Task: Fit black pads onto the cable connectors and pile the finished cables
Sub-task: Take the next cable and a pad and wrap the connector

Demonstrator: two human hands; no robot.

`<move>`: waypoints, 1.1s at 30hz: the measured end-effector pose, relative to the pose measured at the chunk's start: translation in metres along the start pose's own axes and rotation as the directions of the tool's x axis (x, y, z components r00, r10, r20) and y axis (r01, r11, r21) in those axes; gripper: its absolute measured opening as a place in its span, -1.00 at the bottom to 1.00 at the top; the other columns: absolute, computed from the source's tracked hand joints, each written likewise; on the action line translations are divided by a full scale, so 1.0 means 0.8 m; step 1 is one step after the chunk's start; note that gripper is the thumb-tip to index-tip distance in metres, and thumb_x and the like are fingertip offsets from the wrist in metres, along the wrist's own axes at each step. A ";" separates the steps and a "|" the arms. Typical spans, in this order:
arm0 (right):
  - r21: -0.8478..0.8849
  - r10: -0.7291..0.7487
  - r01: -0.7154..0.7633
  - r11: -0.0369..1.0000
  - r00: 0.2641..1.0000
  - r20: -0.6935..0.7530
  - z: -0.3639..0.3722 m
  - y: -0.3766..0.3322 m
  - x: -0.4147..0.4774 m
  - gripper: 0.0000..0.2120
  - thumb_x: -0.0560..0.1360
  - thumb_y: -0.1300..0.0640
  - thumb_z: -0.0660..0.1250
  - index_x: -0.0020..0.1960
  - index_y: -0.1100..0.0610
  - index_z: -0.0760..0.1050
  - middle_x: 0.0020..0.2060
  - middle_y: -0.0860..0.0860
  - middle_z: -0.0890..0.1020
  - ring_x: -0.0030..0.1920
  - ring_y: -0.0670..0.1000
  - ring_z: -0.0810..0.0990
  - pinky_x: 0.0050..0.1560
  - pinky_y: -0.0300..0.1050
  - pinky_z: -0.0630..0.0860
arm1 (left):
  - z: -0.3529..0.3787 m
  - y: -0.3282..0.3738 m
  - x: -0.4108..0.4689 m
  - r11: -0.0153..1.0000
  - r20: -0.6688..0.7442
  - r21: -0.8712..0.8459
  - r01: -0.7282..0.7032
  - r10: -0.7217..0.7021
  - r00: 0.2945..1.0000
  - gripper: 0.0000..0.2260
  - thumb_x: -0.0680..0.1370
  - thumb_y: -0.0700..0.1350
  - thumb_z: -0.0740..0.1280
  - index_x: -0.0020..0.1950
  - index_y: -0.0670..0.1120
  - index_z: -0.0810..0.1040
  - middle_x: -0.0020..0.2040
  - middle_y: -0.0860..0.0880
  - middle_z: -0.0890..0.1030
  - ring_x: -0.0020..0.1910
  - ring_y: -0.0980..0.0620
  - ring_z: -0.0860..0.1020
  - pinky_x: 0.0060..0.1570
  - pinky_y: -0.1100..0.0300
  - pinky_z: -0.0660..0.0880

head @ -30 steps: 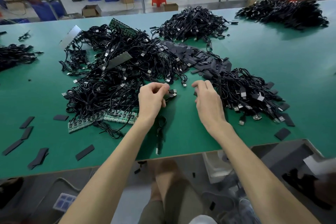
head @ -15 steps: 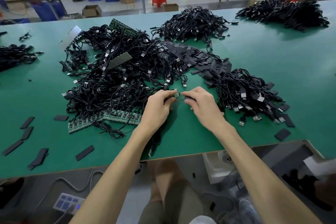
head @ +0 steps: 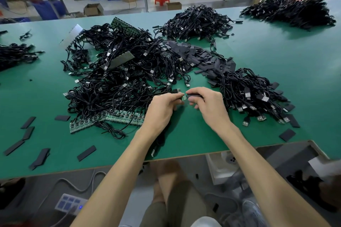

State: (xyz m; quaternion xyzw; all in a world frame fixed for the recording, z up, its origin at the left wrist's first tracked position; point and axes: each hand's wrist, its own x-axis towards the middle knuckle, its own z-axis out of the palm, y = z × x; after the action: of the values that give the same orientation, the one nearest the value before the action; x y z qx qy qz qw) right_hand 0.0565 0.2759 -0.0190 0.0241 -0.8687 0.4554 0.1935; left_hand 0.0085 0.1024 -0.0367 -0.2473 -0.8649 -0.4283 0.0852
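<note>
Left hand point(head: 162, 108) is clenched on a cable point(head: 154, 151), with its small green connector point(head: 182, 97) pinched at the fingertips. Right hand point(head: 208, 105) is curled round a black pad point(head: 194, 95), held end-on against the connector, just above the green table point(head: 193, 140). The cable is hung under the left wrist, over the near table edge. A tangled cable heap point(head: 120, 79) is seen left, a padded cable pile point(head: 254, 92) just right, and a loose pad heap point(head: 203, 55) behind.
</note>
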 end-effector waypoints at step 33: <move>0.008 0.008 -0.008 1.000 0.994 0.111 0.003 0.006 0.001 -0.85 0.54 0.28 0.42 0.08 0.12 0.66 -0.21 -0.16 0.68 -0.27 -0.17 0.68 -0.21 -0.36 0.52 | -0.006 0.009 -0.005 1.000 -0.029 0.010 0.007 -0.007 1.000 -0.63 0.52 -0.21 0.18 0.16 0.00 0.70 -0.21 0.18 0.62 -0.24 0.26 0.61 -0.05 0.04 0.62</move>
State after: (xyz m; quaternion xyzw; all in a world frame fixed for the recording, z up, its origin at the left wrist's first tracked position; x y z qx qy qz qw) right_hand 0.0539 0.2767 -0.0237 0.0467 -0.8763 0.4577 0.1429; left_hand 0.0149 0.1011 -0.0302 -0.2374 -0.8667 -0.4277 0.0976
